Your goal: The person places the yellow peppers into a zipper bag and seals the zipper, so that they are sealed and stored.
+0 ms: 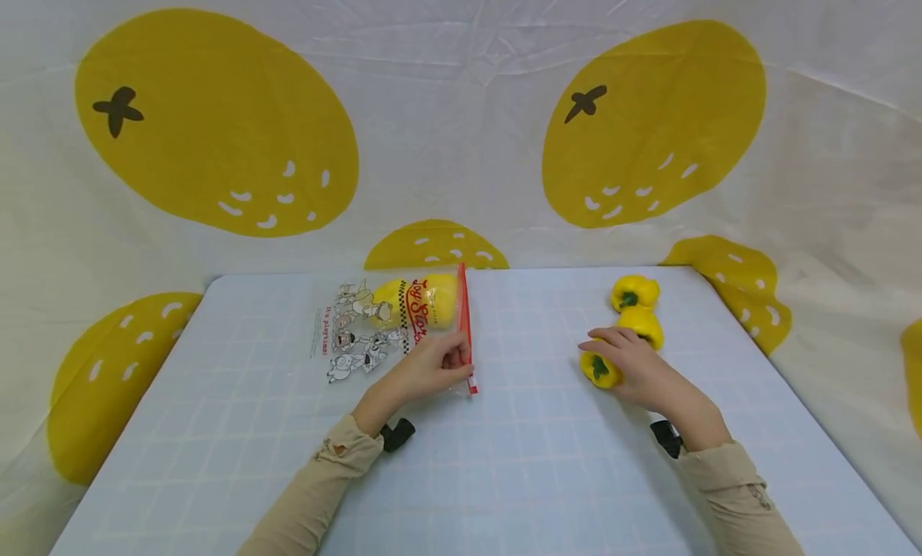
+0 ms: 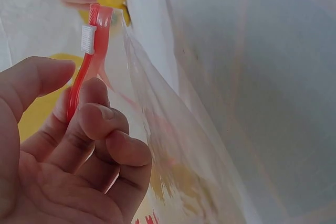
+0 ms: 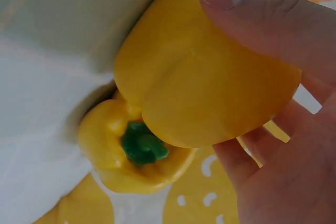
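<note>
On the pale table (image 1: 540, 468), toward its far edge and left of the middle, lies a clear printed bag (image 1: 367, 360) with something yellow (image 1: 444, 296) inside; the left hand (image 1: 432, 368) has its fingers curled around the bag's open-side edge, but I cannot tell whether the thumb touches it. On the right side, the right hand (image 1: 637, 372) holds a yellow pepper (image 1: 598, 370) between thumb and fingers, just beside two other peppers (image 1: 643, 326). The bag's red strip (image 1: 464, 316) carries a small white slider (image 2: 87, 39).
</note>
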The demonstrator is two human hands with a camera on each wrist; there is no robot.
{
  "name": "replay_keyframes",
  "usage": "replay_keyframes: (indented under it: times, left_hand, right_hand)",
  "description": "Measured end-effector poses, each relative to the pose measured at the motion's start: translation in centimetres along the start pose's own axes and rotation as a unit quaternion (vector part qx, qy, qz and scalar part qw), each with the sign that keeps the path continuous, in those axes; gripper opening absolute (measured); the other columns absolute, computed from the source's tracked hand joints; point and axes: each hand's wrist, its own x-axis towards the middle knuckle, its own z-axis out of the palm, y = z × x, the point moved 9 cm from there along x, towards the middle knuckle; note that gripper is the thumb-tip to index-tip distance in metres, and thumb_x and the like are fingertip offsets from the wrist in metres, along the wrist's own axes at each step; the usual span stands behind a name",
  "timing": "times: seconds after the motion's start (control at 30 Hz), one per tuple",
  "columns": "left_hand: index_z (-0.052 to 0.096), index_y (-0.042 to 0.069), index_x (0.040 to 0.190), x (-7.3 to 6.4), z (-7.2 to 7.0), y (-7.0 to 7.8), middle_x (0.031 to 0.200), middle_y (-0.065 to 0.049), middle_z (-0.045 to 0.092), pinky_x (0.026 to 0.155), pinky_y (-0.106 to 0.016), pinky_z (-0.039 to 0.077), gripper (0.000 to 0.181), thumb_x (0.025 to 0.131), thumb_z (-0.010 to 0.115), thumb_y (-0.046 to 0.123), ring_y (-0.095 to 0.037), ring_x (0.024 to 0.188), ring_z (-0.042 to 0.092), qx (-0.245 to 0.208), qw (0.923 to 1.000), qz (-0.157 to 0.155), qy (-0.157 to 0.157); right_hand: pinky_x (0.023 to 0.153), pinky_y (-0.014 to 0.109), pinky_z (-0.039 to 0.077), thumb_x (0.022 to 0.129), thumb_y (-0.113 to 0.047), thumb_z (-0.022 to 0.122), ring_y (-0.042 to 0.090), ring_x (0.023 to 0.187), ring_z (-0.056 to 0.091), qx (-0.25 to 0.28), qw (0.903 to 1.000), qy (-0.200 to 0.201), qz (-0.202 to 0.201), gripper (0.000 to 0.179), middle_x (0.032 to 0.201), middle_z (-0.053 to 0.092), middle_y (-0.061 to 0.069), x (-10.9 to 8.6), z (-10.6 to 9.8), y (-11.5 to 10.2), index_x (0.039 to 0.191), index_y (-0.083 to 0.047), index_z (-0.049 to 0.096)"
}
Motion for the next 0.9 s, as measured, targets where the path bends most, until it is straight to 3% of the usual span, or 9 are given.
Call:
replay_keyframes:
  times: [0.37,0.5,0.63,0.73,0.8,0.83,0.9]
  left_hand:
    - [0.057,0.009,0.082,0.2,0.2,0.0,0.068,0.005,0.051,0.057,-0.021,0.038,0.018,0.086,0.072,0.002,-0.008,0.062,0.046,-0.006,0.9999,0.009,0.002]
    - [0.056,0.010,0.082,0.1,0.1,-0.1,0.067,0.004,0.051,0.056,-0.022,0.038,0.018,0.086,0.072,0.002,-0.009,0.062,0.046,-0.007,1.0000,0.004,0.003]
    - [0.056,0.011,0.082,0.1,0.1,-0.2,0.067,0.005,0.051,0.056,-0.022,0.038,0.018,0.087,0.072,0.004,-0.008,0.061,0.046,-0.002,1.0000,0.002,0.000]
    - [0.056,0.011,0.082,0.1,0.2,-0.3,0.067,0.005,0.050,0.056,-0.021,0.038,0.018,0.087,0.072,0.005,-0.007,0.061,0.046,0.003,1.0000,-0.001,0.000]
    - [0.057,0.011,0.082,0.1,0.2,-0.3,0.067,0.005,0.051,0.056,-0.021,0.038,0.017,0.087,0.072,0.004,-0.008,0.061,0.046,0.003,1.0000,-0.002,0.000]
    - [0.057,0.011,0.082,0.1,0.2,-0.3,0.067,0.005,0.051,0.056,-0.021,0.038,0.017,0.087,0.072,0.004,-0.008,0.061,0.046,0.004,1.0000,-0.003,0.001]
    - [0.057,0.011,0.083,0.2,0.2,-0.3,0.067,0.005,0.051,0.056,-0.021,0.038,0.017,0.087,0.072,0.005,-0.008,0.061,0.046,0.004,1.0000,-0.006,0.001]
  right_hand:
    - [0.092,0.055,0.045,0.066,0.004,0.085,0.039,0.109,0.052,0.035,0.9993,-0.007,0.012,0.052,0.117,0.060,0.016,0.8,-1.5,0.4,0.113,-0.001,0.064]
    - [0.094,0.055,0.043,0.066,0.002,0.085,0.036,0.107,0.055,0.086,0.9962,0.010,0.014,0.055,0.115,0.063,0.015,2.2,-2.5,0.2,0.115,0.001,0.061]
    - [0.091,0.054,0.047,0.071,-0.006,0.086,0.032,0.108,0.057,0.159,0.9849,0.050,0.048,0.060,0.122,0.062,0.016,3.9,-3.5,0.2,0.124,0.000,0.058]
    - [0.086,0.049,0.052,0.077,-0.019,0.086,0.030,0.106,0.057,0.215,0.9673,0.091,0.100,0.063,0.128,0.059,0.014,5.2,-4.1,0.6,0.131,-0.006,0.056]
    - [0.083,0.041,0.052,0.083,-0.029,0.081,0.029,0.103,0.056,0.263,0.9470,0.113,0.145,0.063,0.130,0.057,0.013,6.0,-4.1,1.0,0.136,-0.010,0.053]
    - [0.082,0.037,0.052,0.086,-0.031,0.078,0.029,0.104,0.056,0.299,0.9318,0.120,0.167,0.062,0.131,0.055,0.013,6.5,-3.9,1.3,0.139,-0.012,0.052]
    - [0.082,0.031,0.052,0.091,-0.034,0.072,0.030,0.107,0.054,0.381,0.8914,0.132,0.207,0.060,0.132,0.050,0.015,7.5,-3.0,1.6,0.143,-0.013,0.049]
